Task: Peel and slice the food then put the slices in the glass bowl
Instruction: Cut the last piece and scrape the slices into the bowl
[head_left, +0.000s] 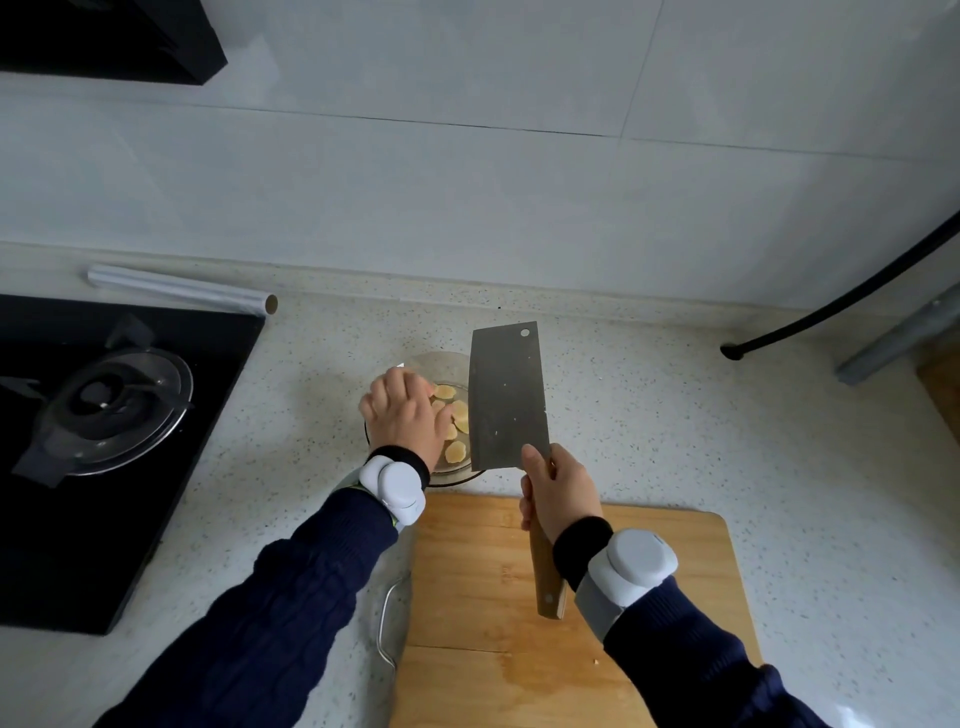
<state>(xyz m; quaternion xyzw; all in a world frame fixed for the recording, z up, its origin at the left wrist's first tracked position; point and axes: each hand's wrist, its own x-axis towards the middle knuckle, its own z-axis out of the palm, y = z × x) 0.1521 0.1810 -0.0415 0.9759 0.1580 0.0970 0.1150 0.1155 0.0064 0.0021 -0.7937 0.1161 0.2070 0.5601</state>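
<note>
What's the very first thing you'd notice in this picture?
The big grey cleaver, held up in the middle by the right hand, which grips its wooden handle. Just left of the blade, the left hand hovers over a glass bowl with pale yellow slices in it, behind the wooden cutting board.

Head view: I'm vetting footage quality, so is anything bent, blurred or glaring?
In the head view, wide-angle distortion bows the back edge of the counter and the seams of the wall. The light is soft and dim, with only faint shadows. The left hand over the glass bowl looks slightly smeared. The cleaver blade is matte, without glare.
</note>
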